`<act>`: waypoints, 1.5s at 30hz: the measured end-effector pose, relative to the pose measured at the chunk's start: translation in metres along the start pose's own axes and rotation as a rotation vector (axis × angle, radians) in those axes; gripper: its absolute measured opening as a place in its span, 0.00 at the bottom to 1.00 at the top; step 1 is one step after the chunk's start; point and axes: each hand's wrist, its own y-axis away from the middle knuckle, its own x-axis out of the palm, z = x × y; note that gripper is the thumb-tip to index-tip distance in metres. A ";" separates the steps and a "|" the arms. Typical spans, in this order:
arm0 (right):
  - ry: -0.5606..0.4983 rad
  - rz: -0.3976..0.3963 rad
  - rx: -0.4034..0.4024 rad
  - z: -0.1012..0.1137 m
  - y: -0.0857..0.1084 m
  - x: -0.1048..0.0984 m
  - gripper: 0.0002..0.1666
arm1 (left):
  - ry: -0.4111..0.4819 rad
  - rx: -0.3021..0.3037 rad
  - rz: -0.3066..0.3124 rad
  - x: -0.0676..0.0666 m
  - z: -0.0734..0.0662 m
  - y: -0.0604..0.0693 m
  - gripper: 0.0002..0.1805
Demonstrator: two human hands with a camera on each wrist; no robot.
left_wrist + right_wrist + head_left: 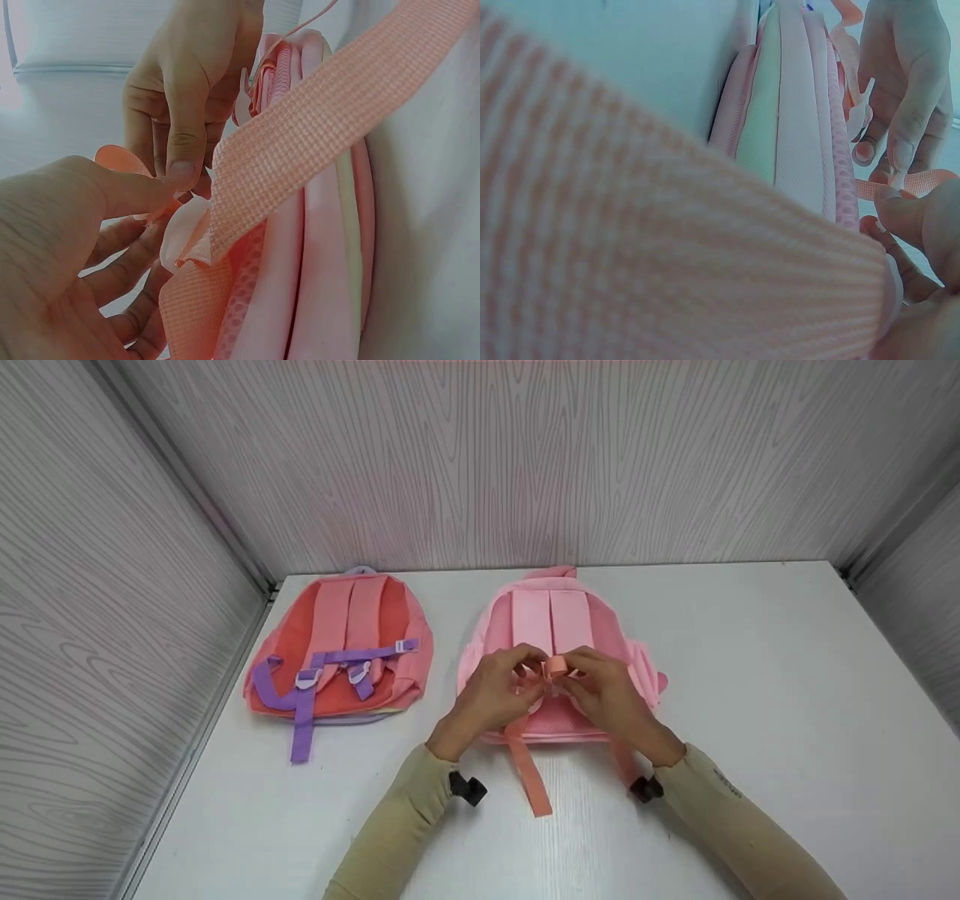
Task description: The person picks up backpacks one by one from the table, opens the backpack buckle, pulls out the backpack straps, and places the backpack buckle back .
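A pink backpack [532,619] lies on the table with its shoulder straps upward. Above its lower middle, both hands meet at an orange webbing strap [556,666]. My left hand [495,686] pinches this strap between thumb and fingers, beside a small pale piece [897,178] whose kind is hard to make out. From the other side my right hand [607,694] pinches the same strap, which forms a small loop between them. A white buckle [182,229] on another orange strap sits close to the left fingers. One loose orange strap end [531,780] hangs toward the front.
To the left lies a coral-orange backpack [292,622] with purple straps [302,727] and white buckles. Both bags rest on a white table [772,697], with wood-grain panels [480,465] at the back and sides. A second orange strap end [624,761] lies near the right wrist.
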 end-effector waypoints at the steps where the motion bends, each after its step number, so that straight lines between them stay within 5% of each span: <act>1: 0.004 0.002 0.006 0.000 0.000 0.000 0.18 | 0.001 0.003 -0.005 0.000 0.000 0.000 0.17; 24: 0.016 0.037 0.049 0.010 -0.008 -0.014 0.28 | -0.027 -0.015 -0.033 0.004 0.002 -0.001 0.16; 45: 0.002 -0.003 0.000 0.017 -0.009 -0.015 0.20 | -0.056 -0.016 -0.026 0.006 -0.001 0.001 0.16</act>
